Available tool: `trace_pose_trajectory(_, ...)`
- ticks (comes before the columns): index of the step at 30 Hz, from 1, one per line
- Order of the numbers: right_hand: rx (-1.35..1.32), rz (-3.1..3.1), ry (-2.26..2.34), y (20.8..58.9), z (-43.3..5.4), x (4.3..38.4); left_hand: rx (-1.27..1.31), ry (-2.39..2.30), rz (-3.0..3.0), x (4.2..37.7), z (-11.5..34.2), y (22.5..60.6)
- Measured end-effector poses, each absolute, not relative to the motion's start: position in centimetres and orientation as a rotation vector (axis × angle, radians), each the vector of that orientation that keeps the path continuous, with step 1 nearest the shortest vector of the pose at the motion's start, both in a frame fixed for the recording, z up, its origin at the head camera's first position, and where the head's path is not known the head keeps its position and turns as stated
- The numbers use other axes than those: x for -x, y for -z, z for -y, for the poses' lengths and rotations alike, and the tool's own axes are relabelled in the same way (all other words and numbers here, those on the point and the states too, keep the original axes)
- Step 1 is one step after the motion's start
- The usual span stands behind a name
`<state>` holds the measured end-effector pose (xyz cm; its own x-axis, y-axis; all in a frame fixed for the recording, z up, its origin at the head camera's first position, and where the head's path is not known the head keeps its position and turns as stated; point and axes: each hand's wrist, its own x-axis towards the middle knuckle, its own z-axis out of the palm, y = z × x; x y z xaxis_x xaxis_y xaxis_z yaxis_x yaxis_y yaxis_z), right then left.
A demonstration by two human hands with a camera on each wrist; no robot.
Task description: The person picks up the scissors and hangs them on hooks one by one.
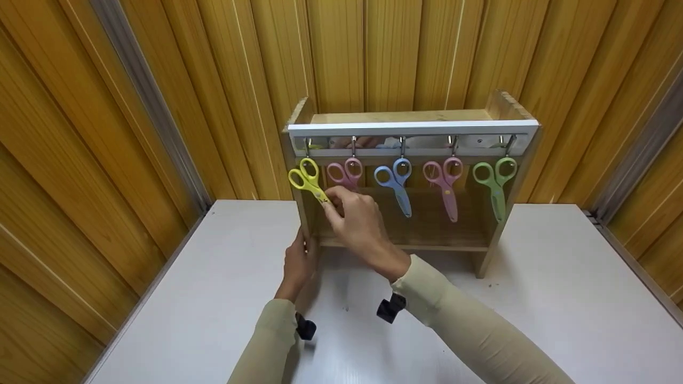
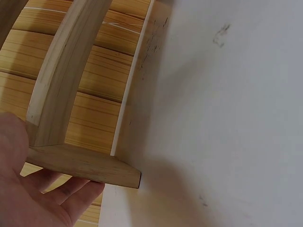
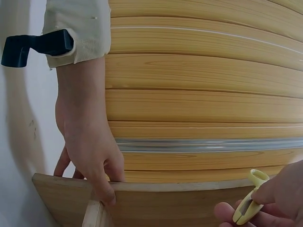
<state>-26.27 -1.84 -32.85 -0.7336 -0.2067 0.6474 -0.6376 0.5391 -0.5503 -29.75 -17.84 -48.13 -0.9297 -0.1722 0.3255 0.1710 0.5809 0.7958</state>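
My right hand (image 1: 360, 218) pinches yellow scissors (image 1: 317, 191) by the blade end, thumb on one side and fingertips on the other. The upper handle ring of these scissors is right at the leftmost hook (image 1: 307, 146) of a wooden rack (image 1: 504, 109). Low on the rack's left side panel (image 2: 90, 165), my left hand (image 1: 299, 261) grips the edge, with the thumb on one face and the fingers on the other. Pink scissors (image 1: 349, 178) hang on the hook beside the yellow pair, their blades hidden behind my right hand.
Blue scissors (image 1: 400, 189), another pink pair (image 1: 448, 194) and green scissors (image 1: 497, 194) hang farther right along the metal hook bar (image 1: 427, 128). The rack stands on a white table (image 1: 555, 298), close to a wood-plank wall (image 1: 389, 53). A lower shelf (image 1: 427, 242) spans the rack.
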Motion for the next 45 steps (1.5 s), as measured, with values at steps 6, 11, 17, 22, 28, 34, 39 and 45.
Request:
trace_pose_trajectory(6,-0.670,2.270,-1.093,33.4,1.9,26.2,-0.012,1.285,2.455,29.8,17.9,48.1)
trace_pose_trajectory(11,-0.673,2.276,-1.082,34.3,2.1,26.5,-0.005,1.264,2.450,29.8,18.0,48.2)
trace_pose_trajectory(17,-0.652,2.286,-1.063,35.8,2.5,26.7,0.011,1.238,2.448,29.8,18.1,48.3)
trace_pose_trajectory(22,-0.629,2.298,-1.075,36.9,3.1,27.0,0.010,1.262,2.455,29.9,18.1,48.3)
trace_pose_trajectory(28,-0.613,2.327,-1.105,37.5,3.6,27.3,0.019,1.247,2.444,29.8,18.0,48.3)
trace_pose_trajectory(34,-0.585,2.339,-1.111,37.6,3.7,27.4,0.014,1.256,2.440,29.9,18.0,48.2)
trace_pose_trajectory(39,-0.571,2.340,-1.118,37.7,3.8,27.5,0.011,1.250,2.448,29.9,18.0,48.2)
trace_pose_trajectory(45,-0.562,2.343,-1.113,37.8,3.9,27.6,0.013,1.247,2.448,29.9,18.1,48.3)
